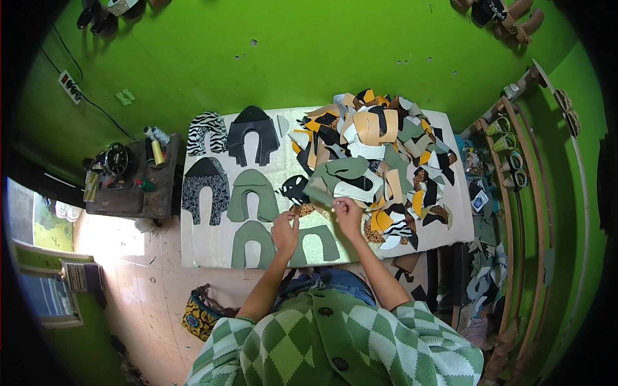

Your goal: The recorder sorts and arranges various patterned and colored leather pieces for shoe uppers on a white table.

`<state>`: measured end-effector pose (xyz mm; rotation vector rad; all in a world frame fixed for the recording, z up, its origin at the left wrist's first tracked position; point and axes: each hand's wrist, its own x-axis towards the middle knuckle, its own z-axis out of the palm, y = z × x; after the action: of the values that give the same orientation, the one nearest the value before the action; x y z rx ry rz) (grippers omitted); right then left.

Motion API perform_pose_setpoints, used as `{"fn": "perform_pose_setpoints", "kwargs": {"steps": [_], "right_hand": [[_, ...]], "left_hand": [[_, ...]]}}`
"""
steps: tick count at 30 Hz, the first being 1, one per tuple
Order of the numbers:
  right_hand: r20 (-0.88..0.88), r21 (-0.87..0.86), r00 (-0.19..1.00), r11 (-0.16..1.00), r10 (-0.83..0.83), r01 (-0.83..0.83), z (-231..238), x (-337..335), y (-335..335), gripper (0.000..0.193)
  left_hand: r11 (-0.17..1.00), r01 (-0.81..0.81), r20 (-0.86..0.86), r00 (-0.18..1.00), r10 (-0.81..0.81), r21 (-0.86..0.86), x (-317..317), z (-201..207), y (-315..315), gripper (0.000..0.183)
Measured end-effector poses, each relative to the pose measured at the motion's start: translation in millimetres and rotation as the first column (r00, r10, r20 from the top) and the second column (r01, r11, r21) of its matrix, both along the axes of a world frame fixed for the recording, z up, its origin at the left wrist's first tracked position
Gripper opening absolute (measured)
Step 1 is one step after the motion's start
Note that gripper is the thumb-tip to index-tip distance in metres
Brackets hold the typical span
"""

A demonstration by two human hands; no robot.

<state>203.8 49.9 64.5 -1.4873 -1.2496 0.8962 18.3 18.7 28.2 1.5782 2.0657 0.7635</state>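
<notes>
My right hand (348, 217) is closed in a pinch at the edge of a green leather piece (318, 187), which is lifted and tilted at the near left side of a heap of cut scraps (367, 128). Loosely open, my left hand (284, 233) rests low over the table beside a small leopard-print scrap (301, 210). A black scrap (295, 189) lies just beyond it. Green arch-shaped pieces (252, 241) lie left of my left hand, and another green arch (320, 244) is between my forearms, partly hidden by my left arm.
Zebra-print (195, 136), black (235, 135) and grey-patterned (193, 193) arches lie on the table's left side. A sewing machine (117, 159) and thread cones (156, 152) stand on a side table. A wooden rack with sandals (505, 143) lines the right wall. A patterned bag (198, 315) sits on the floor.
</notes>
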Motion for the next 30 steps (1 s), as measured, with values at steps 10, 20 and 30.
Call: {"fn": "perform_pose_setpoints", "kwargs": {"steps": [10, 20, 30], "right_hand": [[0.149, 0.019, 0.986, 0.997, -0.077, 0.075, 13.5, 55.3, 54.5, 0.055], [0.084, -0.114, 0.981, 0.977, -0.173, 0.182, 15.8, 78.9, 105.3, 0.026], [0.785, -0.128, 0.606, 0.922, -0.131, 0.365, -30.7, 191.1, 144.6, 0.037]], "left_hand": [[0.973, 0.187, 0.042, 0.98, -0.194, 0.135, 27.7, -17.4, 39.9, 0.017], [0.901, 0.391, 0.08, 0.908, -0.411, 0.188, 50.6, 2.4, 97.6, 0.042], [0.925, 0.345, 0.118, 0.924, -0.364, 0.158, 47.8, -8.0, 74.5, 0.041]]}}
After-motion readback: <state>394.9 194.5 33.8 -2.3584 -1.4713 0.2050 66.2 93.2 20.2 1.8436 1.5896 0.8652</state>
